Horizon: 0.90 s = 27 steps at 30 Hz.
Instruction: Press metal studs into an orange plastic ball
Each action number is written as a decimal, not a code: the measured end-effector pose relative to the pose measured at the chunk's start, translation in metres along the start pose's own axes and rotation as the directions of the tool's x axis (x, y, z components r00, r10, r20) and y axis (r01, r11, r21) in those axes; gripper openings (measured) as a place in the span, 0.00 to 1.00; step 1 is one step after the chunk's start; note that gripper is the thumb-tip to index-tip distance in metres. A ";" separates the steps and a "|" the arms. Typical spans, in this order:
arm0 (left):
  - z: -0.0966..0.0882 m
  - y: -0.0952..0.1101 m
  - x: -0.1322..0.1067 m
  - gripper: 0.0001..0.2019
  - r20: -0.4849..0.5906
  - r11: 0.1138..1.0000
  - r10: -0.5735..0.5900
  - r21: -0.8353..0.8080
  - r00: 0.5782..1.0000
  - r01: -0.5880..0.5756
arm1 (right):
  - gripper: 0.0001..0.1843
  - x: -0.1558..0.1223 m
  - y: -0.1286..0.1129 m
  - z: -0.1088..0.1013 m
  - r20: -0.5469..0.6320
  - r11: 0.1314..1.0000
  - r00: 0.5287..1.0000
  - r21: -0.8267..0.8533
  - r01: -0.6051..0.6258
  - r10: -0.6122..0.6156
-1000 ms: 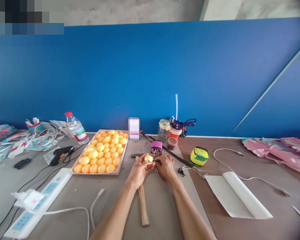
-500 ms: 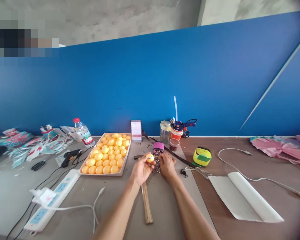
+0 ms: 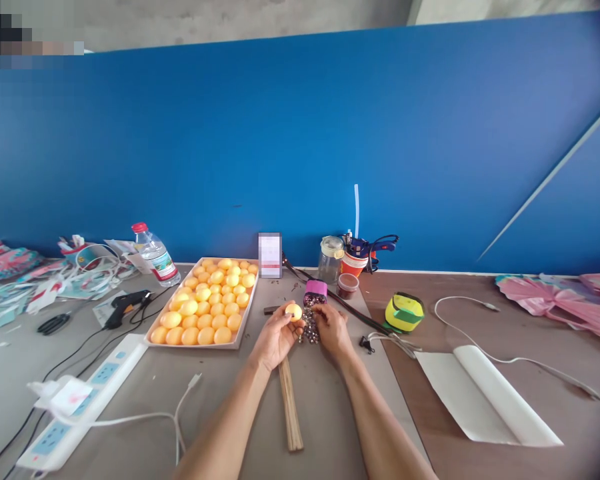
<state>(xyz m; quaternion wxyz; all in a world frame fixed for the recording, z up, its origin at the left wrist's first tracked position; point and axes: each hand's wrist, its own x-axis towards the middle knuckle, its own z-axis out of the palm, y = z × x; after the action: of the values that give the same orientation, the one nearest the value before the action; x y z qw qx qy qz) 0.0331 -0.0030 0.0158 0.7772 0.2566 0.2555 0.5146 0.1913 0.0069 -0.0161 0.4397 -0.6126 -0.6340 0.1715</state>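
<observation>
My left hand (image 3: 275, 337) is closed around an orange ping-pong ball (image 3: 293, 312), holding it up between thumb and fingers. Fingers curled together, my right hand (image 3: 334, 330) is at the right edge of a pile of small shiny metallic pieces (image 3: 310, 327); whatever its fingertips pinch is too small to make out. A purple-rimmed container (image 3: 315, 291) lies tipped behind the pile, its mouth toward me. Partly under my left hand lies a hammer with a wooden handle (image 3: 291, 407). Left of my hands, a shallow box (image 3: 245, 323) is filled with rows of similar orange balls (image 3: 205, 320).
A water bottle (image 3: 155, 257), glue gun (image 3: 125, 308) and white power strip (image 3: 83, 407) are on the left. Behind my hands stand a glass jug (image 3: 331, 260) and a red-lidded tub (image 3: 348, 285). To the right are a yellow-green roll (image 3: 404, 313) and white paper (image 3: 485, 400).
The ball in my left hand has turned, so the shiny spot on it now shows less. Both hands stay by the pile. The whole view has shifted slightly.
</observation>
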 end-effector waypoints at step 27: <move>0.000 -0.004 0.004 0.16 -0.057 0.995 0.033 0.099 0.998 -0.028 | 0.11 -0.007 -0.033 -0.002 0.250 0.544 0.958 0.788 -0.287 0.144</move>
<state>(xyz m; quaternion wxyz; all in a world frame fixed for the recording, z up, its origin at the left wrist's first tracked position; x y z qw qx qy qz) 0.0376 -0.0008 0.0124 0.7478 0.2830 0.2993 0.5206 0.1711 -0.0063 0.0079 0.5970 -0.3981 -0.4347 0.5442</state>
